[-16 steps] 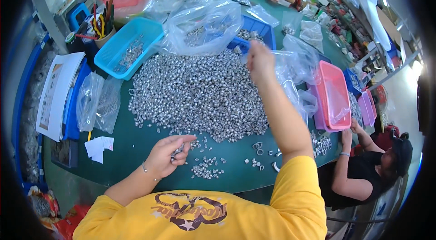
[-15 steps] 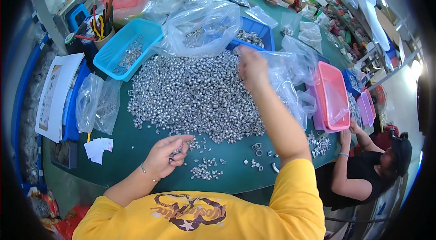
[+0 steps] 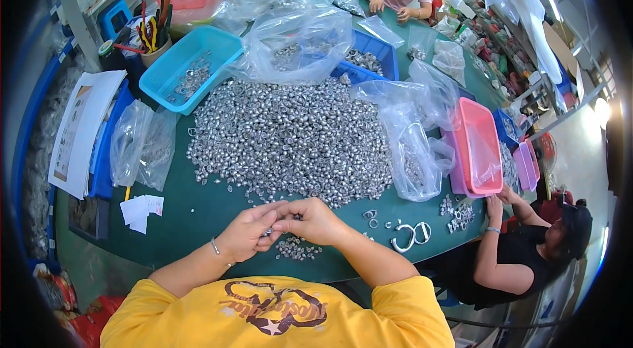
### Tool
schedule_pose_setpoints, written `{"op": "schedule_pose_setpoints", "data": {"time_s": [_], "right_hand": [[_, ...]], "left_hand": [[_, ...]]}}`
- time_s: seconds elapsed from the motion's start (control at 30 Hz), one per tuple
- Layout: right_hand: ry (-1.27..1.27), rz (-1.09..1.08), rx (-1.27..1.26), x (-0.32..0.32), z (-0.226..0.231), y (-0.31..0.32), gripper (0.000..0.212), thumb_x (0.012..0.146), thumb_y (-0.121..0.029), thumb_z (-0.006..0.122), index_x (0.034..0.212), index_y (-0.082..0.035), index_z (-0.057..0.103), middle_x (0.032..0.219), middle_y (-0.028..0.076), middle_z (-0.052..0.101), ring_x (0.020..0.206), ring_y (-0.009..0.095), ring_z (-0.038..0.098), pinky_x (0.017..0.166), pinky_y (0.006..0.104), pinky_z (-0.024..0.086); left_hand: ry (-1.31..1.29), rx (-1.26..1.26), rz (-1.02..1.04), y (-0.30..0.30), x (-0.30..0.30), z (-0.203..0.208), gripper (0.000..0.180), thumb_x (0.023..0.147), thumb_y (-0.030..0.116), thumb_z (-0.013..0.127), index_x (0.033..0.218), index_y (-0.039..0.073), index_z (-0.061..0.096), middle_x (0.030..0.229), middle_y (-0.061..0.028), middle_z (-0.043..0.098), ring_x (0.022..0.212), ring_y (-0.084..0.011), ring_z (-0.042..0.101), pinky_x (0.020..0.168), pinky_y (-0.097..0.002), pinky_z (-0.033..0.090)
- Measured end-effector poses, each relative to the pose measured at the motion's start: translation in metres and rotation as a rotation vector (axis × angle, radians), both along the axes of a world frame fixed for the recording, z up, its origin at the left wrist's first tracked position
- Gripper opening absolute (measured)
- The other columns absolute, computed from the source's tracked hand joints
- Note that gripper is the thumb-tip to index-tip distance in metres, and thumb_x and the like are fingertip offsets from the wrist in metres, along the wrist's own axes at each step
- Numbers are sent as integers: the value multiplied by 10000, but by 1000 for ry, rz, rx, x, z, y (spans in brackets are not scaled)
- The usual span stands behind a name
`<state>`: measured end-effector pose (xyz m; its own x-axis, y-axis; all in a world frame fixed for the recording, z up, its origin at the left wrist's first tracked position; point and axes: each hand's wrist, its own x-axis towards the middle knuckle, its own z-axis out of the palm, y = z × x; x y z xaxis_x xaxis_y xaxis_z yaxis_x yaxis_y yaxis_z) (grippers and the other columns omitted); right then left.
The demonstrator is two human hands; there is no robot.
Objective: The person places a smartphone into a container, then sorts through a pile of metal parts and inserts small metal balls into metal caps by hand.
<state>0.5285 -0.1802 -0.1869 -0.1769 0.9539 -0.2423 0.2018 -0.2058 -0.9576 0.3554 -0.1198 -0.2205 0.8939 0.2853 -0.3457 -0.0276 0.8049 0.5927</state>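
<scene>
Two hands, my left hand [image 3: 247, 232] and right hand [image 3: 310, 219], pinch together on tiny silver metal rings [image 3: 267, 232], near the big shiny heap [image 3: 290, 140]. I think one could slip and roll off the green table [image 3: 191, 223].

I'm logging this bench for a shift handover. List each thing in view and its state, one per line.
left hand: closed on small metal parts, touching the other hand
right hand: pinching small metal parts
heap of metal parts: loose, spread on the table
turquoise bin: open, partly filled
pink tray: open, looks empty
clear bag: open, holds some parts
</scene>
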Motion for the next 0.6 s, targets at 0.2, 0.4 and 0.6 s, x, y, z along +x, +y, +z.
{"op": "schedule_pose_setpoints", "data": {"time_s": [0.2,0.4,0.6], "right_hand": [[-170,-216,149,-4,-13,-20,144,788,-114,658,879,-8,623,701,56,615,593,97,525,559,240,439],[-5,-388,120,-5,-28,-28,147,804,-138,654,828,-7,591,716,6,584,656,58,504,587,218,429],[332,-459,9,-13,-31,-32,157,824,-152,636,837,-2,591,763,-7,582,701,49,493,647,203,426]], "left_hand": [[78,-63,99,-7,0,-5,237,937,203,443,1040,4,522,762,-25,493,514,-52,354,445,-160,286],[92,12,99,-4,5,-3,130,887,111,535,969,11,545,776,-44,535,539,-48,381,446,-161,288],[126,40,118,-10,6,2,100,869,87,563,937,16,544,750,-41,534,528,-50,379,444,-168,288]]}}
